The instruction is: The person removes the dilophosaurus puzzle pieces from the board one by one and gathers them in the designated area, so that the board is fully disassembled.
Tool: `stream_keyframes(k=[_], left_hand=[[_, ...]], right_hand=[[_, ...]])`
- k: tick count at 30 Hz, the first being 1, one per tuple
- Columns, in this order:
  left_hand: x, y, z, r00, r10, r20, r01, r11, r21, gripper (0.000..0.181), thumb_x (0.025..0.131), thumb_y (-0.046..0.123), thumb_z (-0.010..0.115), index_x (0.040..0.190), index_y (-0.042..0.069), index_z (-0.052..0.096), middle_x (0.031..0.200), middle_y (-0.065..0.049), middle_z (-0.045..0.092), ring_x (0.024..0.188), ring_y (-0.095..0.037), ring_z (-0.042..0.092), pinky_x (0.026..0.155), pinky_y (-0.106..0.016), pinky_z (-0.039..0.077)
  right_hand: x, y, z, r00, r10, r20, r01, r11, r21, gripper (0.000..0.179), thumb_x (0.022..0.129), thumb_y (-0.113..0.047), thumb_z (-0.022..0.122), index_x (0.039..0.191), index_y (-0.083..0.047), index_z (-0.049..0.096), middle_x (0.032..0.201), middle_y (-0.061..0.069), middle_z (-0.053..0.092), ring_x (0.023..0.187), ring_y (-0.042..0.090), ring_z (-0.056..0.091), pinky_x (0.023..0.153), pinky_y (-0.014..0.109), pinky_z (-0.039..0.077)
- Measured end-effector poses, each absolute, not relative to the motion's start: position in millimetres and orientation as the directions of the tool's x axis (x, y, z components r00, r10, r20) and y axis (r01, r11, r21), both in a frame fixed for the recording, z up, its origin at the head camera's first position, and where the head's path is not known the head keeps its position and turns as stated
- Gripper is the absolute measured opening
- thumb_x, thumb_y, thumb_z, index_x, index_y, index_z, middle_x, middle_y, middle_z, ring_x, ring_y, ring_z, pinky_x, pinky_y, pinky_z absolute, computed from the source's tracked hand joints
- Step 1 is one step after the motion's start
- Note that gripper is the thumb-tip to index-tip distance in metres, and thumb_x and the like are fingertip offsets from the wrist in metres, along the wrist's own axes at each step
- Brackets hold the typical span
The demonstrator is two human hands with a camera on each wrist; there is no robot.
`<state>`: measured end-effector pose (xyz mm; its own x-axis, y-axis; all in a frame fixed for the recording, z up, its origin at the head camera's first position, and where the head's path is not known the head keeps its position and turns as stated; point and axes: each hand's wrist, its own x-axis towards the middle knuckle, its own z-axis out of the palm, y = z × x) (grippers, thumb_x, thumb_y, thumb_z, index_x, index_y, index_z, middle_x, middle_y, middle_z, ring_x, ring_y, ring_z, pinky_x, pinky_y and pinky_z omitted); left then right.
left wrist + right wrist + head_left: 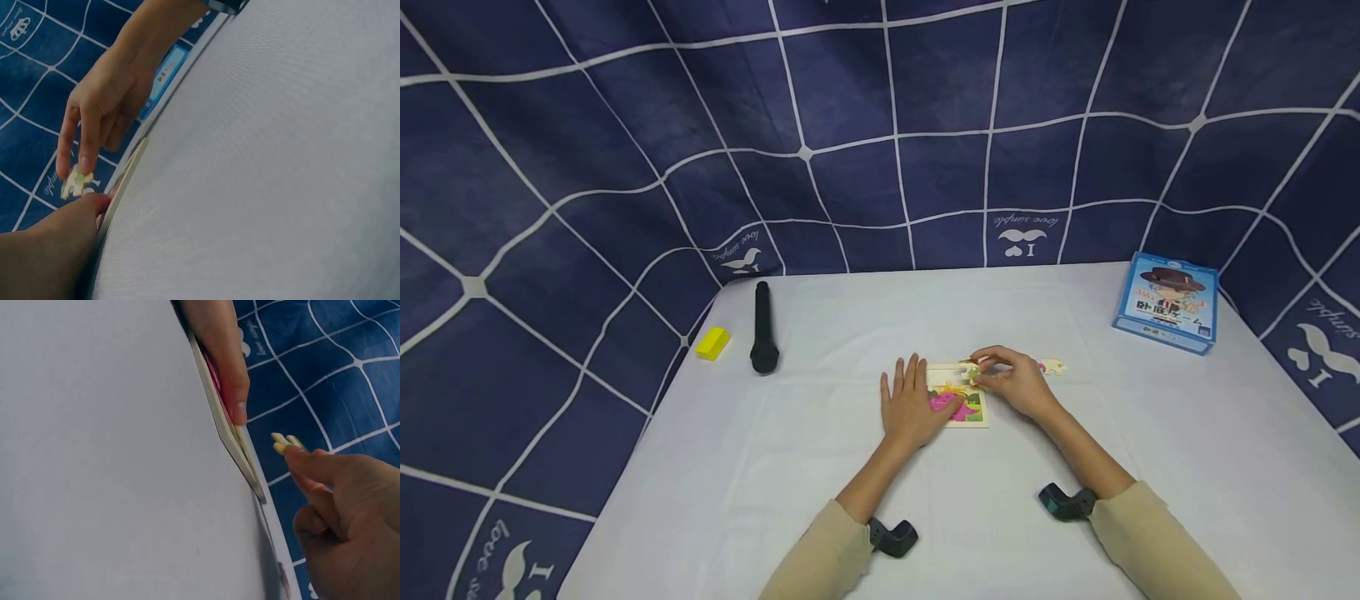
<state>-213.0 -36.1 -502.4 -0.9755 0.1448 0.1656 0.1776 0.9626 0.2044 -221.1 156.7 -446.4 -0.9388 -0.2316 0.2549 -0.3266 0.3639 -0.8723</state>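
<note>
Right hand (1015, 382) pinches a puzzle piece (968, 372) just above the puzzle board (961, 407), at the board's twelve o'clock edge. Left hand (912, 404) lies flat, fingers straight, pressing the board's nine o'clock side.

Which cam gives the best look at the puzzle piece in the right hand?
Left wrist: the puzzle piece shows nearly face-on, lobed outline clear, pinched by the right hand. Right wrist sees it edge-on, only two tabs past the fingertips. Head view shows it small, mostly hidden by fingers over the puzzle board.

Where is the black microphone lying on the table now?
In the head view the black microphone lies on the table's far left part, just right of the yellow block.
</note>
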Motion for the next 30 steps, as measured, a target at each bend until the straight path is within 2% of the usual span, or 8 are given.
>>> stream_keyframes(k=[4,9,17,21,25,28,30], left_hand=[[-212.9,-34.7,-503.2,-0.975,0.148,0.168,0.182,0.961,0.208,0.097,0.078,0.077,0.036,0.145,0.009,0.027,0.151,-0.006,0.021,0.139,-0.028,0.011,0.110,-0.051,0.004],[-212.8,-34.2,-503.5,-0.974,0.148,0.174,0.183,0.960,0.212,0.097,0.078,0.078,0.035,0.145,0.008,0.027,0.151,-0.006,0.022,0.139,-0.028,0.012,0.110,-0.052,0.005],[-212.3,-35.1,-503.4,-0.975,0.145,0.166,0.180,0.960,0.216,0.097,0.078,0.077,0.036,0.146,0.008,0.025,0.152,-0.006,0.021,0.139,-0.029,0.011,0.110,-0.052,0.004],[-211.5,-35.1,-503.1,-0.976,0.146,0.160,0.180,0.958,0.224,0.097,0.078,0.077,0.035,0.146,0.008,0.025,0.152,-0.006,0.020,0.139,-0.028,0.010,0.110,-0.052,0.003],[-211.3,-35.0,-503.1,-0.975,0.149,0.163,0.185,0.955,0.234,0.097,0.078,0.077,0.036,0.146,0.008,0.026,0.152,-0.006,0.021,0.139,-0.028,0.011,0.110,-0.051,0.003],[-211.5,-35.5,-503.2,-0.973,0.151,0.175,0.188,0.957,0.221,0.097,0.078,0.077,0.035,0.145,0.008,0.027,0.151,-0.007,0.022,0.139,-0.028,0.012,0.110,-0.052,0.005],[-211.7,-35.8,-503.2,-0.972,0.152,0.182,0.190,0.957,0.218,0.097,0.078,0.077,0.034,0.145,0.008,0.027,0.151,-0.007,0.022,0.139,-0.028,0.012,0.110,-0.052,0.006]], right_hand=[[-226.0,174.7,-456.6,-0.931,-0.193,0.310,-0.363,0.396,-0.844,0.034,0.074,-0.002,0.075,0.106,-0.004,0.065,0.086,0.013,0.067,0.070,0.026,0.060,0.051,0.016,0.044],[-227.5,208.2,-465.3,-0.926,-0.128,0.355,-0.373,0.452,-0.810,0.034,0.075,-0.009,0.076,0.107,-0.007,0.066,0.087,0.009,0.067,0.077,0.019,0.060,0.057,0.014,0.047],[-221.6,263.1,-464.4,-0.965,0.019,0.263,-0.211,0.538,-0.816,0.033,0.081,-0.016,0.072,0.113,-0.009,0.064,0.092,0.009,0.066,0.066,0.023,0.064,0.051,0.018,0.046],[-221.6,285.6,-467.0,-0.969,0.071,0.235,-0.153,0.572,-0.806,0.036,0.083,-0.022,0.071,0.115,-0.009,0.063,0.091,0.003,0.067,0.067,0.017,0.063,0.051,0.018,0.044],[-220.0,302.2,-470.3,-0.969,0.093,0.230,-0.127,0.610,-0.782,0.036,0.083,-0.024,0.070,0.115,-0.009,0.063,0.089,0.001,0.068,0.079,0.006,0.057,0.057,0.014,0.043],[-219.5,308.9,-472.7,-0.975,0.102,0.198,-0.088,0.640,-0.763,0.036,0.083,-0.024,0.071,0.115,-0.009,0.063,0.089,0.003,0.068,0.090,0.010,0.054,0.062,0.016,0.043],[-219.7,311.2,-474.0,-0.981,0.101,0.164,-0.061,0.647,-0.760,0.036,0.083,-0.023,0.070,0.115,-0.009,0.063,0.089,0.006,0.067,0.097,0.018,0.055,0.071,0.023,0.044]])
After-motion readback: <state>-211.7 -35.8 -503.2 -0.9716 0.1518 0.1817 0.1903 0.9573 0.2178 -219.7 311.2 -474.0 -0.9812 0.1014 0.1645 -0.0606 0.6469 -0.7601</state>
